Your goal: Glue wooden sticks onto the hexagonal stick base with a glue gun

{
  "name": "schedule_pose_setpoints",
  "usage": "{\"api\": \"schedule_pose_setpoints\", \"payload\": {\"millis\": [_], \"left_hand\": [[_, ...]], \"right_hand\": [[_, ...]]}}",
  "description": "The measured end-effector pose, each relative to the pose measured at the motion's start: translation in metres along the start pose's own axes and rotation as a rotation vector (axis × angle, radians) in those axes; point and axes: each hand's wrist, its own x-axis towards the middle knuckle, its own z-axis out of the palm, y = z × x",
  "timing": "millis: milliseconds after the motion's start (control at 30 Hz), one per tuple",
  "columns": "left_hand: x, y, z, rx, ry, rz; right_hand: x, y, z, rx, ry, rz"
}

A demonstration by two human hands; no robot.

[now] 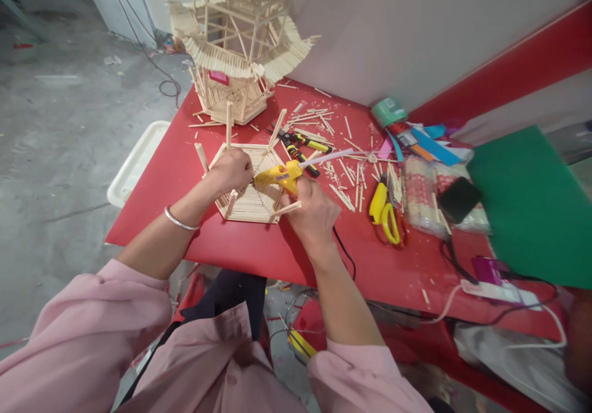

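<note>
In my right hand (pixel 315 216) is a yellow hot glue gun (pixel 279 176), its fingers wrapped round the handle. A clear glue stick (pixel 326 157) sticks out of its back. The nozzle points left, close to my left hand (pixel 232 169). That hand is closed over the middle of a hexagonal base of wooden sticks (pixel 250 212); whatever its fingers pinch is hidden. Short posts of bundled sticks (pixel 229 125) stand up around the rim of the base, which lies on the red table (pixel 161 185).
A tiered stick pavilion (pixel 231 55) stands behind the base. Black-and-yellow pliers (pixel 305 145) and loose sticks (pixel 345 196) lie to the right. Farther right are yellow-handled scissors (pixel 388 216), plastic-wrapped stick packs (pixel 422 200), a black object (pixel 460 200) and a power strip (pixel 502 293).
</note>
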Motion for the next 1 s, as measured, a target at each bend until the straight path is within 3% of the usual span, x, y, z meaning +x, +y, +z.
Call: {"api": "schedule_pose_setpoints", "payload": {"millis": [1000], "left_hand": [[-0.0005,0.0000,-0.0012,-0.004,-0.014,0.017]], "right_hand": [[-0.0005,0.0030,-0.0031,0.004,0.015,0.007]]}}
